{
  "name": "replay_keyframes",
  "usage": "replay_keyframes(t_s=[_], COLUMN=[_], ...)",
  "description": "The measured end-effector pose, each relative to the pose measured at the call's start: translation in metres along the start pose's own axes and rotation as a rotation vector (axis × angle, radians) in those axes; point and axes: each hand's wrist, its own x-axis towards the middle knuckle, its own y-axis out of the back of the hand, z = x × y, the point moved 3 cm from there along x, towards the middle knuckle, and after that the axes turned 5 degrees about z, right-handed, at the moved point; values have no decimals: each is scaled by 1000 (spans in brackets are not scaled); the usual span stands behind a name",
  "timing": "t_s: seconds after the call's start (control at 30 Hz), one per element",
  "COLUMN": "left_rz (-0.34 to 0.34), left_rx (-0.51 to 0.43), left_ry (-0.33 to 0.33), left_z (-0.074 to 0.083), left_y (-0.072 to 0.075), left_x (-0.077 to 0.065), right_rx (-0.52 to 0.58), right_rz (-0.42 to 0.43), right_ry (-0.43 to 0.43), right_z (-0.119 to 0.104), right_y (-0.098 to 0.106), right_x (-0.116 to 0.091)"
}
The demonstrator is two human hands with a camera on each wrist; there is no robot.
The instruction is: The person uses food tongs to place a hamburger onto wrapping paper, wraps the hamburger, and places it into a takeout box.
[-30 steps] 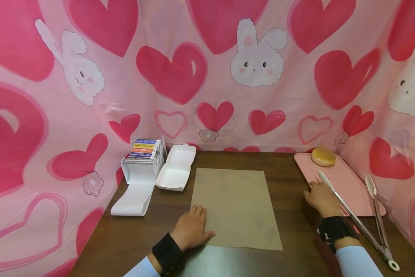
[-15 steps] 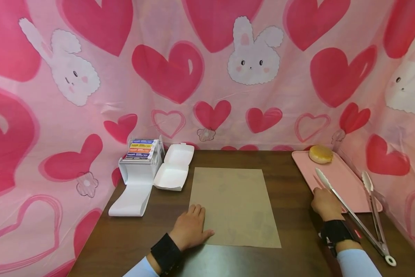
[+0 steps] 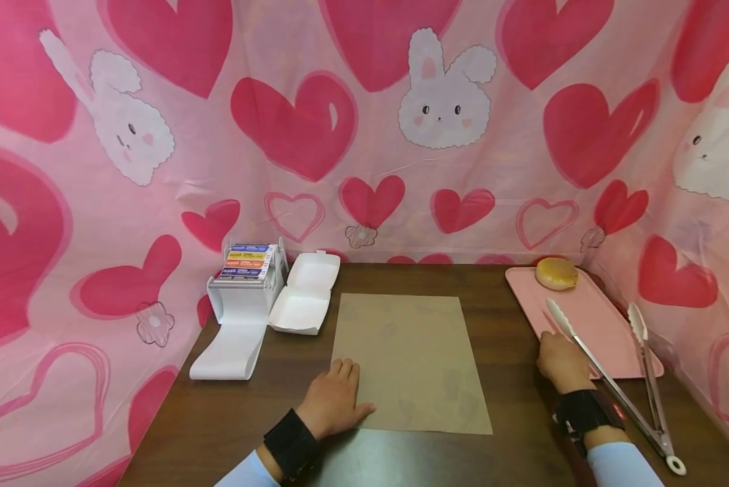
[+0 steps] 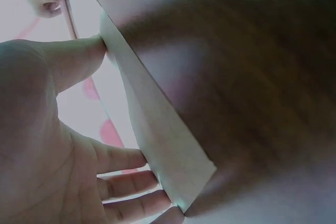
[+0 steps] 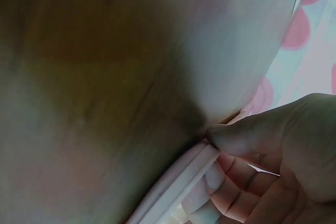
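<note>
My left hand (image 3: 331, 399) rests with extended fingers on the left edge of a brown paper sheet (image 3: 410, 365), lying flat on the table. In the left wrist view, the thumb and fingertips touch the sheet's edge (image 4: 157, 129). At the right, my right hand (image 3: 562, 362) grips the near left rim of a pink tray (image 3: 614, 325). The right wrist view shows the thumb under the tray rim (image 5: 178, 182), other fingers curled across its top. A glossy yellow bun (image 3: 556, 274) sits at the tray's far end. Metal tongs (image 3: 665, 446) lie spread, their tips over the tray.
A label dispenser (image 3: 249, 270) with colourful label strips and a long white paper tongue (image 3: 230, 352) stands at the back left. Beside it lies an opened white takeout box (image 3: 303, 308). A pink curtain (image 3: 364, 135) with hearts and rabbits borders the dark wooden table (image 3: 510, 406).
My right hand has taken hold of the tray's rim, and the tray, with bun and tongs, has shifted slightly left. The left hand stays in place on the paper.
</note>
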Motion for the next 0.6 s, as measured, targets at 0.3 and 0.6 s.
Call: replay_keyframes(t_s=[0.3, 0.6], left_rz=[-12, -18], left_rx=[-11, -21], left_ry=[4, 10], left_z=[-3, -3], left_y=[-6, -4], left_x=[1, 1], right_rx=[-12, -26], right_rz=[0, -31], right_ry=[33, 43], right_z=[-19, -31], right_y=[3, 5], right_x=[-21, -35])
